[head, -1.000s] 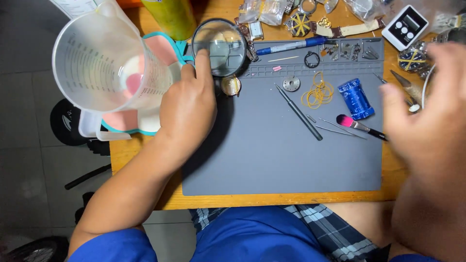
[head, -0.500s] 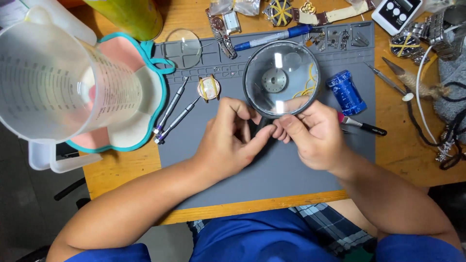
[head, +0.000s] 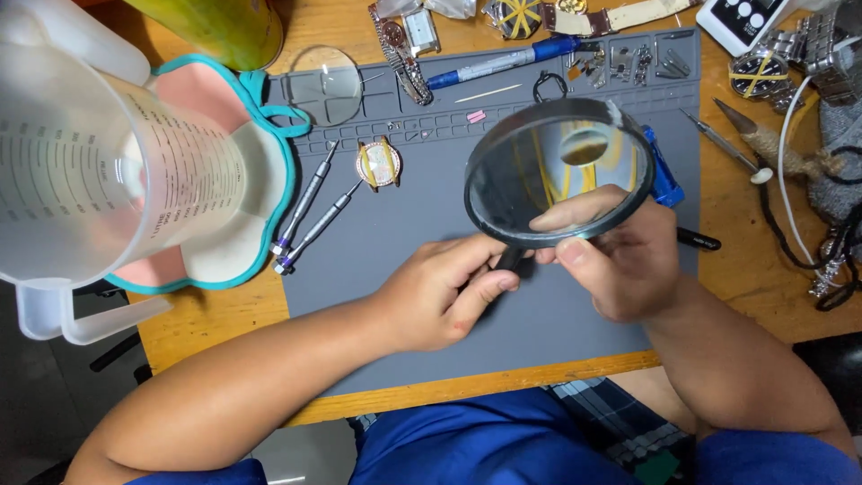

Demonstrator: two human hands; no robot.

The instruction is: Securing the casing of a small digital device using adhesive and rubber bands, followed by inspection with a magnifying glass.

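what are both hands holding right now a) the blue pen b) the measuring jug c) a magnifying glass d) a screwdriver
c: the left hand grips the handle and the right hand pinches the rim of the magnifying glass, held above the grey mat.

1. My hands, left point(head: 431, 296) and right point(head: 620, 269), are bare: no gloves, rings or watch.
2. My forearms are uncovered to the elbows.
3. My blue short sleeves point(head: 193, 471) show at the lower corners.
4. My lap shows blue fabric over blue-and-white checked cloth point(head: 611, 418).
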